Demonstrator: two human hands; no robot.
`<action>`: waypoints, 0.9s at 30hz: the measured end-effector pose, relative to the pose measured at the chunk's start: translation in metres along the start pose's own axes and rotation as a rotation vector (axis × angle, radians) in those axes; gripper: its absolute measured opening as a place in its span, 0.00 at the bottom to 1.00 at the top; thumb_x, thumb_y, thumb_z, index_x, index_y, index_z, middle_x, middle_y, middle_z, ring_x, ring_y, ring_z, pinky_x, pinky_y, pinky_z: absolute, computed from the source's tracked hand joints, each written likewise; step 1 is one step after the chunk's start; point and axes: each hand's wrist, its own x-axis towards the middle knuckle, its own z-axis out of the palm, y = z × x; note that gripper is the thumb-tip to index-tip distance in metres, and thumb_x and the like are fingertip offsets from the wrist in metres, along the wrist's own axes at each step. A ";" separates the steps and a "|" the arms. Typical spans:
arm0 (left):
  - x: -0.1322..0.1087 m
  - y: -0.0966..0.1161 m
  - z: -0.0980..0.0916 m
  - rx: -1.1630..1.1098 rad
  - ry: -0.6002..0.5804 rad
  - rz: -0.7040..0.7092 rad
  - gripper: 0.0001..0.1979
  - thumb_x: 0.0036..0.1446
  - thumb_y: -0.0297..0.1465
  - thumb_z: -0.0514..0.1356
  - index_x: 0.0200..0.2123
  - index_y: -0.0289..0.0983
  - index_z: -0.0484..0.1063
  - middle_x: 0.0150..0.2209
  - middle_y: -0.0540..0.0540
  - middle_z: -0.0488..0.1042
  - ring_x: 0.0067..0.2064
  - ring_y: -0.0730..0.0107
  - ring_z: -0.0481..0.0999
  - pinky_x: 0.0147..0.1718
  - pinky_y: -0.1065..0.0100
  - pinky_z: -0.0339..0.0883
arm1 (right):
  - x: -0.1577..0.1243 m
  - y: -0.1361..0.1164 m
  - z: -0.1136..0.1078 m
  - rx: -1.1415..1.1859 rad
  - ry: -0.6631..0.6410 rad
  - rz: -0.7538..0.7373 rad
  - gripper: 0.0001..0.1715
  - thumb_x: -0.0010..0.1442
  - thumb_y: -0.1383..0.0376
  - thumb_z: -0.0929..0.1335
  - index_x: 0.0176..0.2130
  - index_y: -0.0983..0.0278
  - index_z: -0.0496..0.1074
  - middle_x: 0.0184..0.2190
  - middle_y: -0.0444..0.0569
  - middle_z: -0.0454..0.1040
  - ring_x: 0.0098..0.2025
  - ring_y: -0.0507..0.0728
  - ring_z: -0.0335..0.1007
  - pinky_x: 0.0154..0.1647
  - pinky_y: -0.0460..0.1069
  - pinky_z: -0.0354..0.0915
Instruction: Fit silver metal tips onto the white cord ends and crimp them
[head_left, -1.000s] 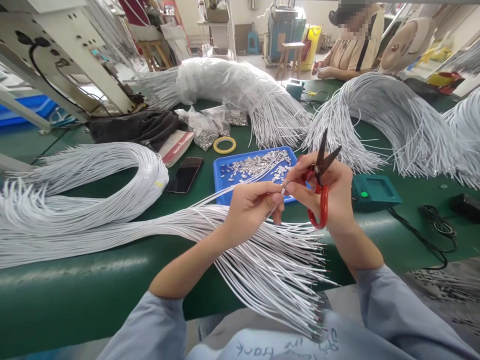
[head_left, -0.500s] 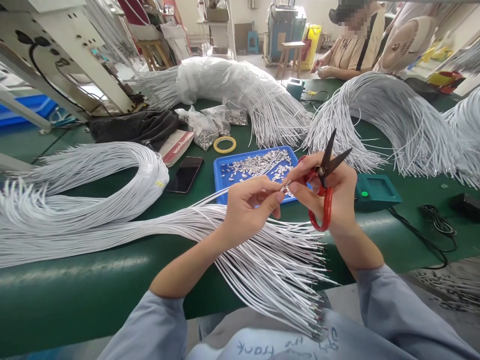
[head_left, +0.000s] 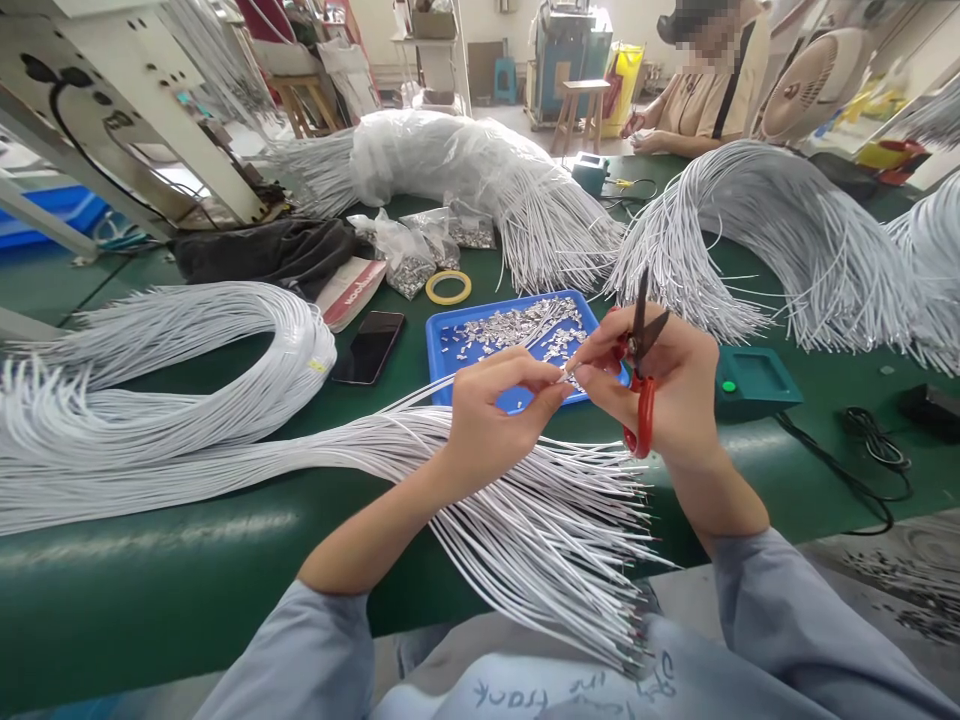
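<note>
My left hand (head_left: 501, 410) pinches a white cable near its end, above the front of a blue tray (head_left: 439, 345). Facing it, my right hand (head_left: 660, 375) has its thumb and forefinger at the same cable end, fingertips almost touching the left ones. Red-handled scissors (head_left: 639, 375) hang in the right hand, blades up and slightly apart. What the right fingertips pinch is too small to make out. Small silvery metal pieces (head_left: 510, 328) lie scattered in the tray. Beneath both hands a bundle of white cables (head_left: 517, 510) fans out toward the table's front edge.
A coiled cable bundle (head_left: 292, 370) lies left, beside a phone (head_left: 370, 347) and yellow tape roll (head_left: 448, 288). Bagged metal pieces (head_left: 409, 265) and a plastic-wrapped cable bundle (head_left: 442, 150) lie behind. A green device (head_left: 757, 383) is at right. Another person (head_left: 705, 100) sits across.
My right hand has turned a little, so the scissors look narrower and their blades closer together. My left hand stays almost in place at the cable end.
</note>
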 end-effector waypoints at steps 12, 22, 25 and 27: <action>0.003 -0.006 0.001 0.105 0.059 0.118 0.14 0.54 0.38 0.69 0.25 0.36 0.72 0.23 0.51 0.74 0.25 0.78 0.70 0.24 0.74 0.65 | -0.001 -0.003 0.000 -0.133 -0.048 -0.070 0.12 0.49 0.72 0.73 0.33 0.58 0.73 0.27 0.40 0.75 0.27 0.50 0.64 0.27 0.49 0.64; 0.003 -0.005 0.000 0.012 0.042 0.057 0.11 0.52 0.34 0.71 0.27 0.36 0.73 0.24 0.53 0.73 0.25 0.79 0.69 0.24 0.74 0.64 | 0.001 0.001 0.003 0.048 -0.023 -0.050 0.14 0.50 0.69 0.77 0.35 0.57 0.73 0.30 0.40 0.79 0.29 0.50 0.71 0.30 0.49 0.71; 0.002 -0.005 -0.001 0.002 0.046 0.037 0.11 0.51 0.33 0.71 0.26 0.36 0.73 0.23 0.53 0.72 0.25 0.79 0.68 0.24 0.75 0.64 | 0.002 -0.001 0.003 0.035 0.018 -0.050 0.13 0.50 0.67 0.77 0.36 0.57 0.74 0.30 0.41 0.80 0.29 0.51 0.72 0.30 0.49 0.72; 0.002 -0.005 -0.001 0.005 0.047 0.030 0.12 0.51 0.33 0.72 0.26 0.36 0.73 0.23 0.53 0.71 0.25 0.79 0.68 0.24 0.75 0.64 | 0.001 -0.001 0.003 0.021 0.025 -0.046 0.13 0.51 0.67 0.77 0.36 0.56 0.74 0.30 0.41 0.80 0.29 0.51 0.73 0.31 0.50 0.72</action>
